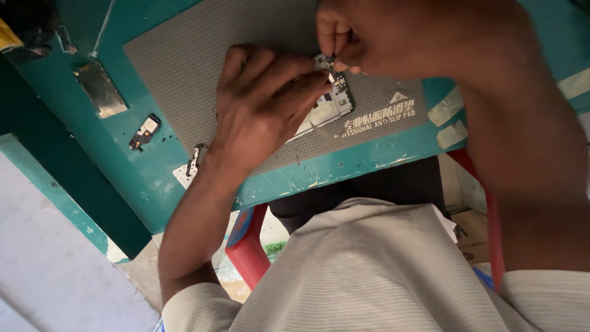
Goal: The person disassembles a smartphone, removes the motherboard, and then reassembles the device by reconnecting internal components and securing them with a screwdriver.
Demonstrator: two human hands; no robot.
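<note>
A grey dotted mat (pixel 184 55) lies on a teal table (pixel 153 178), seen from above the person's head. Left of the mat sit loose parts — a flat metal plate (pixel 100 90), a small black part (pixel 144 131), and another small part (pixel 195 160) at the mat's near-left corner. On the mat, the left hand (pixel 261 107) presses down flat on a small circuit board (pixel 329 104), fingertips pinning its top edge. Right of it, the right hand (pixel 344 37) is closed, pinching a tiny metal piece (pixel 330 60) just above the board's upper edge. The board looks light, thin, stiff and likely fragile; holding it by its edges seems safest, and the mat's texture should stop it sliding. Bare mat shows above the left hand and right of the board, while the table's near edge lies close below the mat.
</note>
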